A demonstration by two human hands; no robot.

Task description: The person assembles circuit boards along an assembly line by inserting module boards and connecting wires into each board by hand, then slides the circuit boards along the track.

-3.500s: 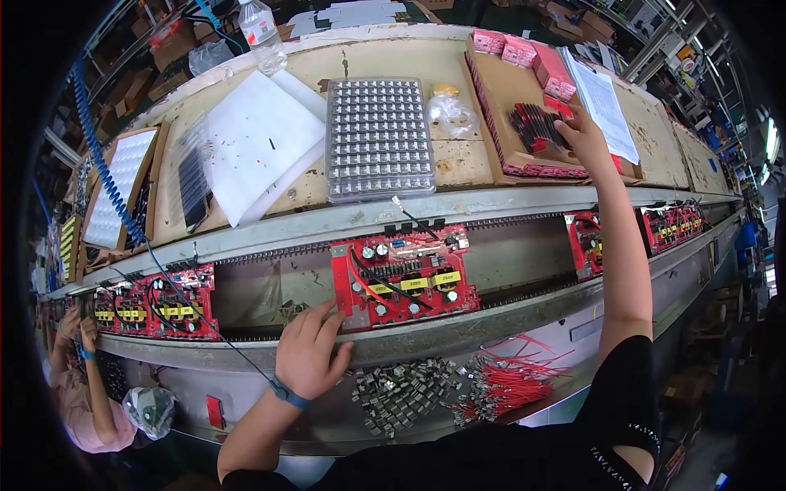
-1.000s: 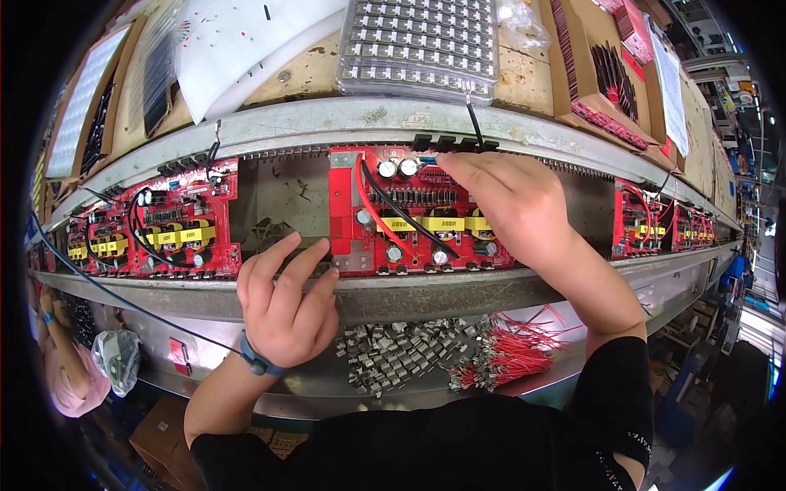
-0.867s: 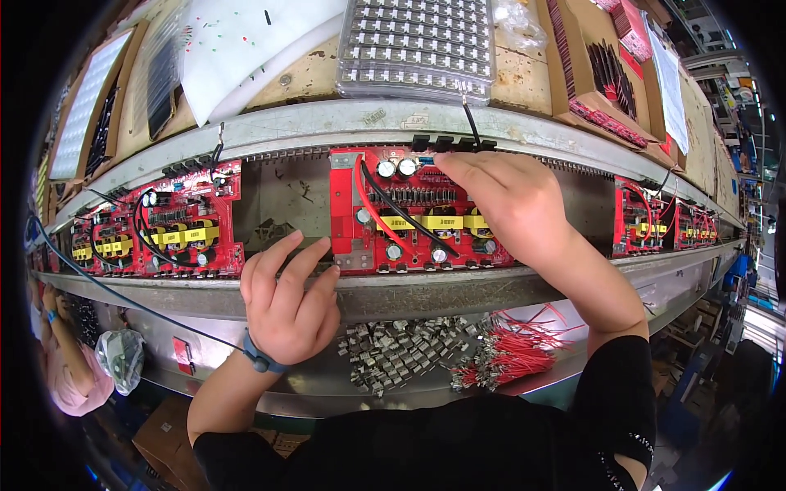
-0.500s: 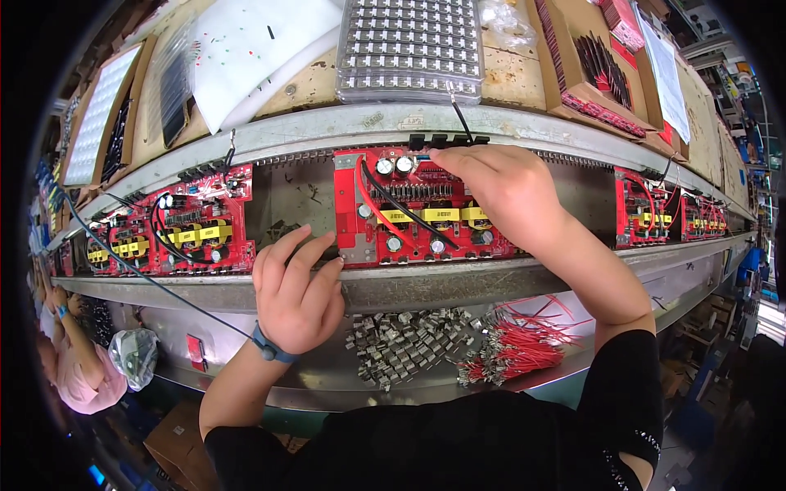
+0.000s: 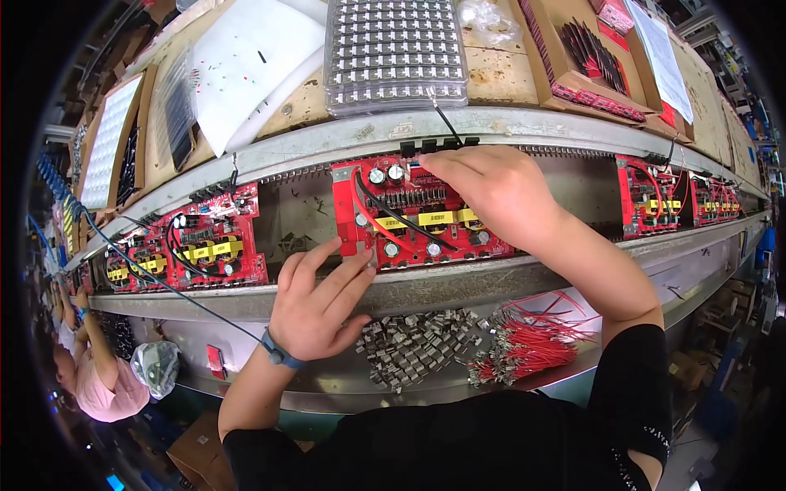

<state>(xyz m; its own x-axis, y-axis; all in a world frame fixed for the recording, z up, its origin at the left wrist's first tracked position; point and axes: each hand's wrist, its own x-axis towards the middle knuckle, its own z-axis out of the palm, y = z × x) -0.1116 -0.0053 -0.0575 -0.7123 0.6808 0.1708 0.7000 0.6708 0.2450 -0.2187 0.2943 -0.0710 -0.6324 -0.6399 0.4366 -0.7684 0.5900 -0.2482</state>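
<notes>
A red circuit board [image 5: 409, 214] with yellow labels, round capacitors and black and red wires lies on the conveyor rail in front of me. My left hand [image 5: 318, 301] rests at the board's lower left corner, fingertips pinching that edge. My right hand [image 5: 491, 192] lies over the board's upper right part, fingers curled down at its top edge near the capacitors; what is under them is hidden. A pile of small grey metal parts [image 5: 413, 345] and a bundle of red wires [image 5: 532, 344] lie on the ledge below.
More red boards sit on the rail at left [image 5: 209, 245] and right [image 5: 651, 196]. Behind the rail stand a clear tray of small parts [image 5: 393, 49], white foam sheets [image 5: 246, 65] and cardboard boxes [image 5: 589, 57]. Another person in pink [image 5: 98, 385] works at far left.
My right hand came down from the far boxes onto the board. Over the last second the board slid slightly right and my left hand shifted with it to the lower left corner.
</notes>
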